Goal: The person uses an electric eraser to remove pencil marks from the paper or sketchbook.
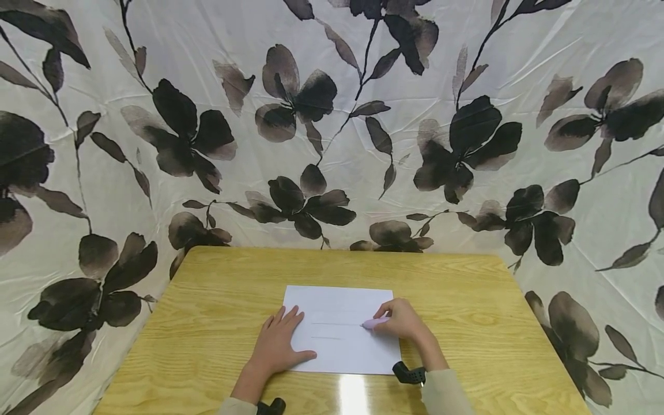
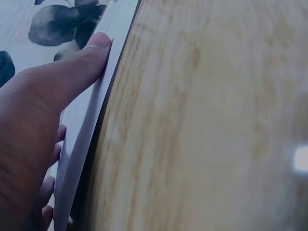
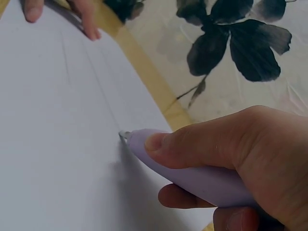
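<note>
In the head view, white paper [image 1: 339, 330] lay on the wooden table [image 1: 482, 323], low centre of the frame, with thin lines [image 1: 337, 324] across it. Right of centre, your right hand [image 1: 400, 319] pinched a lilac pen [image 1: 374, 323], tip at the longer line's right end, and hid its back end. Your left hand [image 1: 280, 344], spread over the sheet's left edge, gripped nothing. A black wrist device [image 1: 410, 373] covered its lower right corner; a flowered drape [image 1: 373, 167] filled the top.
</note>
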Demonstrator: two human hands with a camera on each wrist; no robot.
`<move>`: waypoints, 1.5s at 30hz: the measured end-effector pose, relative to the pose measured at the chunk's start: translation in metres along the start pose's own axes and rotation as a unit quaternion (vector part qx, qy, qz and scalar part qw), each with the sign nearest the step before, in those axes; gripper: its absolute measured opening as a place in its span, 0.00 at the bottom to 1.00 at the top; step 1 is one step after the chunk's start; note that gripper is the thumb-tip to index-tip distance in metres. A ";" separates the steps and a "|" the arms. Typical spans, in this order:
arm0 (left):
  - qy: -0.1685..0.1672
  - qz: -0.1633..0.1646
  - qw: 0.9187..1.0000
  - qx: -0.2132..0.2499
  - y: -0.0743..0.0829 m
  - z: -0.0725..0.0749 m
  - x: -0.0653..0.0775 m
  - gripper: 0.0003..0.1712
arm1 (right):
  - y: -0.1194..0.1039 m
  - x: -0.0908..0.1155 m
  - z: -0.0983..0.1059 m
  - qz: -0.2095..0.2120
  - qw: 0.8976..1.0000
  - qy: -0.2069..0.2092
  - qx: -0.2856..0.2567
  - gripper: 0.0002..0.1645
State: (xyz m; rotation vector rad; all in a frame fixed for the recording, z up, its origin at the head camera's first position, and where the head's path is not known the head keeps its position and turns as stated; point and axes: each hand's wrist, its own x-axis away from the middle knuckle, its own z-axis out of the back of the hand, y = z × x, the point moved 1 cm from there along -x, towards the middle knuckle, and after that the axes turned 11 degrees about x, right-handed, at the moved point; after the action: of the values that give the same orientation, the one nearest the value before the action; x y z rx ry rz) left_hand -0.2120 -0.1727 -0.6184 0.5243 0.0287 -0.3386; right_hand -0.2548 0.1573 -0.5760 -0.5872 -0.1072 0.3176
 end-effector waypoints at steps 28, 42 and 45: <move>-0.001 0.008 1.000 0.017 -0.001 -0.002 0.000 0.60 | 0.000 -0.001 0.007 -0.006 1.000 -0.008 -0.013 0.09; 0.001 0.006 1.000 0.027 -0.003 -0.005 0.001 0.60 | -0.003 -0.001 0.001 0.012 1.000 -0.011 -0.005 0.09; 0.005 0.003 1.000 0.023 -0.004 -0.005 0.003 0.61 | -0.001 0.002 0.001 0.006 1.000 -0.011 -0.006 0.09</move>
State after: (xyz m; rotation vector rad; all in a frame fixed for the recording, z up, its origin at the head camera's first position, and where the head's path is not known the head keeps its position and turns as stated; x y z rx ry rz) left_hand -0.2100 -0.1739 -0.6251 0.5709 0.0292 -0.3323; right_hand -0.2531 0.1571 -0.5746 -0.5969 -0.1278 0.3345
